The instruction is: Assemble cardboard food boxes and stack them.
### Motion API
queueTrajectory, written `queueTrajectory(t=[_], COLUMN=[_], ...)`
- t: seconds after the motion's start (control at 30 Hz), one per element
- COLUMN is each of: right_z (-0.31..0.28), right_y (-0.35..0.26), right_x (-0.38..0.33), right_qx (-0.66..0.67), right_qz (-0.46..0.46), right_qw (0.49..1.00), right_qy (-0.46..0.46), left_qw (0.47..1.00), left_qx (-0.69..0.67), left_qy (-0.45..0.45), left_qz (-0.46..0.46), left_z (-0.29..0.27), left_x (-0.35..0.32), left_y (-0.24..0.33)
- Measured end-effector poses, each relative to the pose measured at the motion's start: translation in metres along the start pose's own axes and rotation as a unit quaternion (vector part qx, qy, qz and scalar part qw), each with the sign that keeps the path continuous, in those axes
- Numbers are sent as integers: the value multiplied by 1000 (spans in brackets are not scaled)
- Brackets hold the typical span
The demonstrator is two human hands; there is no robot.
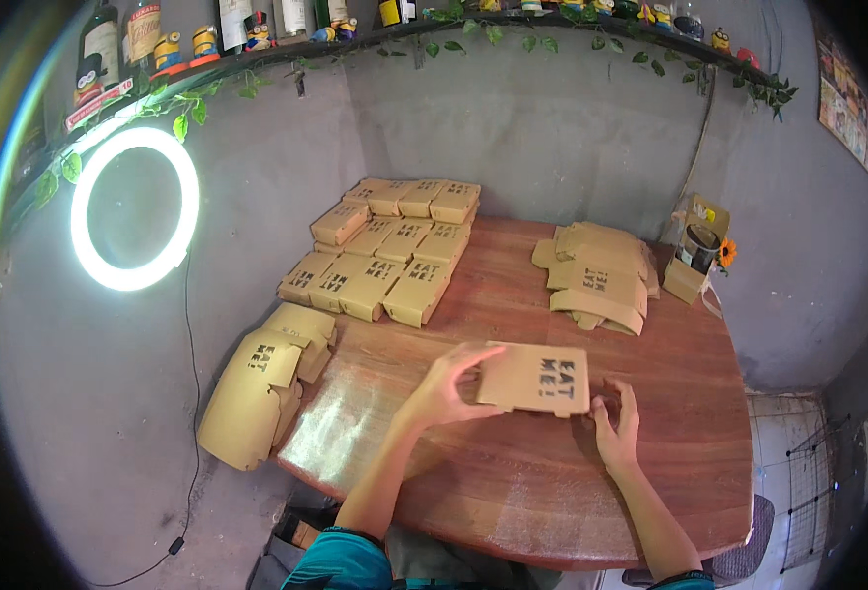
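A folded brown cardboard box with dark printing on top is held a little above the table, near its middle. My left hand grips its left side, thumb at the near edge and fingers at the far edge. Close beside the box's right edge is my right hand, with thumb and forefinger parted and nothing seen between them. Whether its fingertips touch the box, I cannot tell. Several similar closed boxes stand stacked in rows at the far left of the table.
Flat, unfolded cardboard blanks lie at the back right of the wooden table. More blanks overhang its left edge. A small carton with a dark jar stands by the right wall. A lit ring light is at left; a shelf holds bottles and figurines.
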State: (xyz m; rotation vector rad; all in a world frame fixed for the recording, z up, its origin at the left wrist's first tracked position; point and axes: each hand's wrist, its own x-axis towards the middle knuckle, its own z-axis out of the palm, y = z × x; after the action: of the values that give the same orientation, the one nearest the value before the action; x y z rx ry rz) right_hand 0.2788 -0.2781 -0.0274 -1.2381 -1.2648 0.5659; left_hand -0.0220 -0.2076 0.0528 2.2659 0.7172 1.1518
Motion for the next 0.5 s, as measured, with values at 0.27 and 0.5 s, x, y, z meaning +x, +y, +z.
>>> queueTrajectory(t=[0.27,0.5], right_z=[0,0], right_y=[-19,-19], right_x=[3,4], right_qx=[-13,-16], right_qz=[59,60], right_qw=[997,997], right_qy=[-43,-48], left_qw=[956,866], left_qx=[164,320], left_qy=[236,359], left_qz=[-65,-135], left_z=[-97,-182], left_x=[26,64], left_y=[-32,-166])
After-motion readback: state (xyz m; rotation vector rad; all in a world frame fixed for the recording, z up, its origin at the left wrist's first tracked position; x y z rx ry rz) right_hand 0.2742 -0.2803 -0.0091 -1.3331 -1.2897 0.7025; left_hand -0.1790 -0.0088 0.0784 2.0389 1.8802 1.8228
